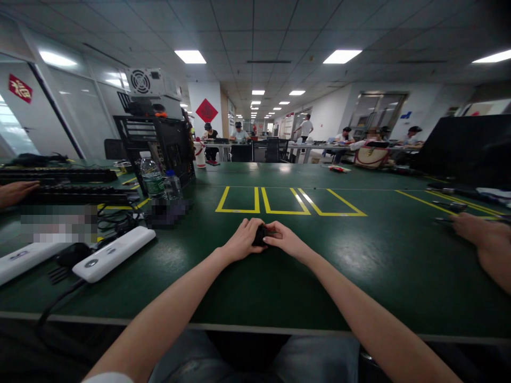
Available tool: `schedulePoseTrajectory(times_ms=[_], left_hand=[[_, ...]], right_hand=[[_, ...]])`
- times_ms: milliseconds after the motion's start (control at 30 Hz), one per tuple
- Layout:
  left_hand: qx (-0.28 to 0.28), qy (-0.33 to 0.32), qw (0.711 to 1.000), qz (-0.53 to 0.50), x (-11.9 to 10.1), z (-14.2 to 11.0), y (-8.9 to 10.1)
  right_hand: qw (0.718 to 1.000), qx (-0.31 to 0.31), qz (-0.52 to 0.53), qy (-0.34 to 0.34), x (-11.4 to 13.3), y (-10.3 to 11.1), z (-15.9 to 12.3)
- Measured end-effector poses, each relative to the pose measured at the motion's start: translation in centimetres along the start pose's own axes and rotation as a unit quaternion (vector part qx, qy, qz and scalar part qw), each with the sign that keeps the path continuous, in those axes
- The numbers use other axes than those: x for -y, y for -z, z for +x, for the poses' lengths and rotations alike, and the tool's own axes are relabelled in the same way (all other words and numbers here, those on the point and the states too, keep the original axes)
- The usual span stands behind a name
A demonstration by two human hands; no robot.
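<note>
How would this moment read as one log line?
left hand: holds small black object | right hand: holds same object | surface: green table | beyond: yellow lines

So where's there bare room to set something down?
Bare tabletop lies between the right hand and the co-worker's hand at right, and inside the yellow outlines. The left is crowded: bottles, computer case, white bars.

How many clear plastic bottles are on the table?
2: a green-labelled bottle and, just right of it, a blue-capped bottle, both beside the black computer case. Others may be hidden.
</note>
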State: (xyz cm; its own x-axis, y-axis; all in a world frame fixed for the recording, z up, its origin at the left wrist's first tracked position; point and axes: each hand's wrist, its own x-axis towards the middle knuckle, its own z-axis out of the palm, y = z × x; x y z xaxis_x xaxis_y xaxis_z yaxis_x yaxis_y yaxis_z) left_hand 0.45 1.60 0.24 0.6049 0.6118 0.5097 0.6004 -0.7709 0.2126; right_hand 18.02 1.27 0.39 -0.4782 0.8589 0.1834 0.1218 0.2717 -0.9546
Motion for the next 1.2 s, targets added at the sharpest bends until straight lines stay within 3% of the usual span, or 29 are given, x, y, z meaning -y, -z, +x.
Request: schedulePoseTrajectory(times_ms=[100, 267, 400, 633, 967, 1200], left_hand=[[0.004, -0.002, 1.0, 0.002, -0.09, 0.02, 0.12], [-0.002, -0.001, 1.0, 0.004, 0.01, 0.11, -0.03], [-0.003, 0.001, 1.0, 0.003, 0.12, 0.09, -0.16], [0.006, 0.006, 1.0, 0.002, -0.1, 0.06, 0.16], [0.009, 0.008, 1.0, -0.006, -0.08, 0.08, 0.15], [0.014, -0.001, 1.0, -0.005, -0.19, 0.06, 0.4]], right_hand=[[1.0, 0.01, 0.006, 0.012, 0.03, 0.07, -0.1], [0.999, -0.026, -0.023, 0.03, -0.4, -0.06, 0.18], [0.999, -0.037, -0.026, -0.001, -0.47, -0.1, 0.27], [1.0, 0.009, 0.005, 0.001, 0.14, -0.01, -0.09], [0.999, -0.034, -0.031, -0.018, -0.19, 0.01, 0.12], [1.0, 0.004, 0.0, 0.005, -0.13, 0.15, 0.04]])
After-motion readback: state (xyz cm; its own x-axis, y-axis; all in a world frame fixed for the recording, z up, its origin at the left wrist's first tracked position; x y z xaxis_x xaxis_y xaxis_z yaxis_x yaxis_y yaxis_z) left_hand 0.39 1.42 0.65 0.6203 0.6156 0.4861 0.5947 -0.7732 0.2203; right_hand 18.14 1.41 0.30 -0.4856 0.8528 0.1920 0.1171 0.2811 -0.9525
